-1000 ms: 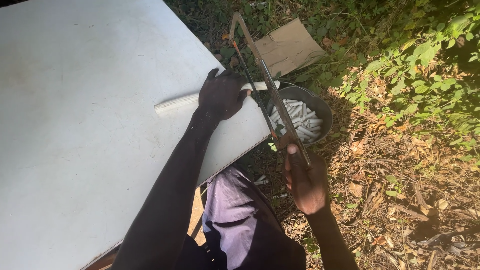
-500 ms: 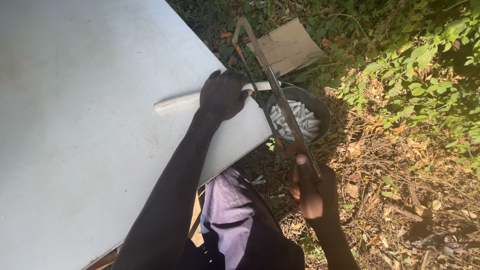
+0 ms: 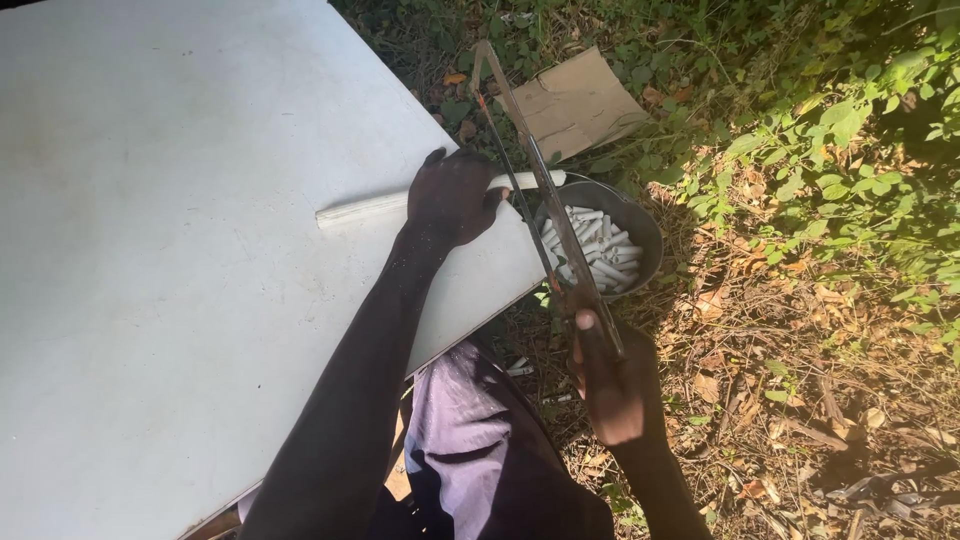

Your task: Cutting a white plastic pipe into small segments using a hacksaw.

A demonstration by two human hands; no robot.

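- Right hand [image 3: 612, 388]: fingers wrapped round the hacksaw [image 3: 540, 190] handle, nearer than the bowl [image 3: 645, 225].
- Left hand [image 3: 452, 197]: fingers pressed on the white pipe [image 3: 360, 208], on the surface [image 3: 150, 250] beside the bowl.
- Bowl holds cut white pieces [image 3: 592, 252]; cardboard [image 3: 575, 100] lies beyond it.

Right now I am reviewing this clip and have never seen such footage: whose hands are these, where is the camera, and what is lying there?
The single view comes from a camera worn on the person's head, looking down. Their left hand presses a long white plastic pipe onto a large pale flat board. Their right hand grips a metal-framed hacksaw, whose blade crosses the pipe's overhanging end. Below that end, a dark round bowl holds short white cut pieces. A brown cardboard scrap lies on leafy ground.
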